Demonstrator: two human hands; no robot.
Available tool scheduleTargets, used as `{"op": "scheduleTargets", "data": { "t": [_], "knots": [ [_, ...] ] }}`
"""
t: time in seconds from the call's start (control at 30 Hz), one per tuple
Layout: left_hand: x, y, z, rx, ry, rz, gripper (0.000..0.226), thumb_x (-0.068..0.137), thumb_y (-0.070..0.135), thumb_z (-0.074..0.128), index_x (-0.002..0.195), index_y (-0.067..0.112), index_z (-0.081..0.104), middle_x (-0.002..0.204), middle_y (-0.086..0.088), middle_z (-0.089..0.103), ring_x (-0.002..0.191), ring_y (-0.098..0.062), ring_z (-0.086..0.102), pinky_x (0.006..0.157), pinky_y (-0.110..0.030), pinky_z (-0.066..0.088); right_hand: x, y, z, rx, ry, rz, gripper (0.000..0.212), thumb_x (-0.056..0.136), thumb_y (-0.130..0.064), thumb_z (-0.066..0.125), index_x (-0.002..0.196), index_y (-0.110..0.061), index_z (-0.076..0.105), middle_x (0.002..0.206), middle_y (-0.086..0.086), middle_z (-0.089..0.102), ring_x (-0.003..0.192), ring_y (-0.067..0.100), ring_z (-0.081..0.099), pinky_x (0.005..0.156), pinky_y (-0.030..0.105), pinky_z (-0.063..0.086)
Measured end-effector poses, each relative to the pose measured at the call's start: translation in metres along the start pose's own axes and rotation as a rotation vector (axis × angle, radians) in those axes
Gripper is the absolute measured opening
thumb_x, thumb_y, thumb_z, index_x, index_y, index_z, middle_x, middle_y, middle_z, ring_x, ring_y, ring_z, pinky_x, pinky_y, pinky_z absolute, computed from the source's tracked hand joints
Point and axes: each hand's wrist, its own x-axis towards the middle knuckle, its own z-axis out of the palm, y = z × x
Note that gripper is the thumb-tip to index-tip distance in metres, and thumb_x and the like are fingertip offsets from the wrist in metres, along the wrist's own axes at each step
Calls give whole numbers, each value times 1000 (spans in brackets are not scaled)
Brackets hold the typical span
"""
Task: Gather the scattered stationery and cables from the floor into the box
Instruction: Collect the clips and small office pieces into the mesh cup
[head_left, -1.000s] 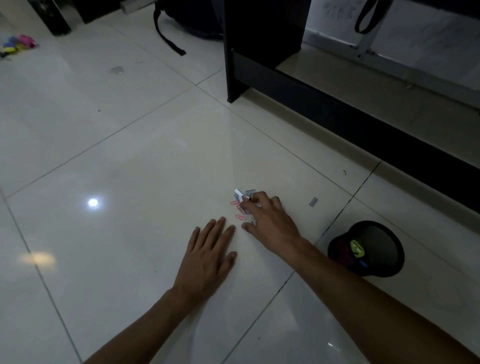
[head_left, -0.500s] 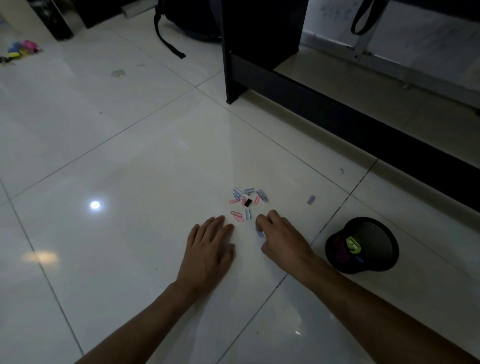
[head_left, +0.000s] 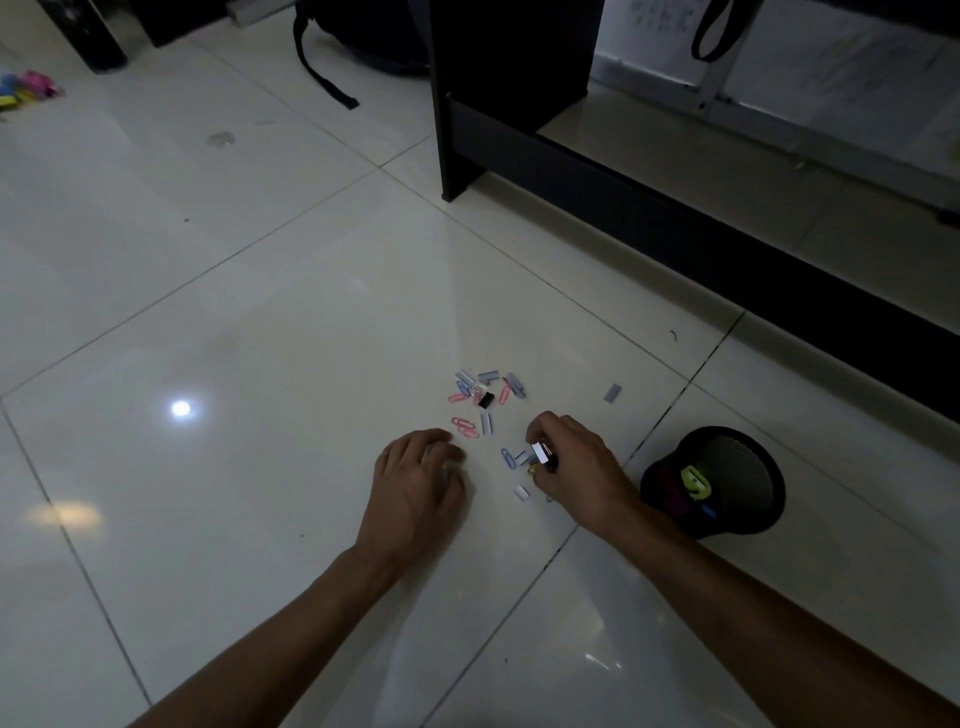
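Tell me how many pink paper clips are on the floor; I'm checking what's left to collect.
5 pink paper clips: three in the far cluster around the black binder clip, two just beyond the left hand. Others may hide under the right hand, which pinches a staple strip.

Your scattered paper clips (head_left: 464, 427), pink and blue, flat on the floor tile, grey staple strips (head_left: 487, 376) and one black binder clip (head_left: 485, 400) among them, a lone staple strip (head_left: 612, 393) apart, black mesh holder (head_left: 748, 470) tipped on its side nearby.
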Motion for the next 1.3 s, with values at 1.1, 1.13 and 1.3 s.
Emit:
{"op": "scheduleTargets", "data": {
  "t": [1.1,1.13,1.3],
  "knots": [
    [20,29,-8,-211,-93,-177,21,94,20,52,107,13,67,118,-7,64,106,-25,56,90,-40,46,-33,-9,-11,1709,-209,671,19,84,-25,56,68,-17,51,59,-4,38,46,8,35,38,18,24],
    [21,30,-8,-213,-90,-168,20,94,19,52,105,12,68,116,-7,64,105,-26,56,89,-40,47,-36,-7,-10,1739,-213,675,19,84,-25,58,69,-17,52,57,-5,36,44,7,34,37,17,24],
    [21,39,-2,-208,-111,-64,20,93,17,54,109,13,66,114,-5,63,104,-24,56,89,-35,45,-53,3,-13,1903,-112,666,25,86,-29,62,80,-6,71,75,7,64,76,21,69,67,30,58]
  ]
}}
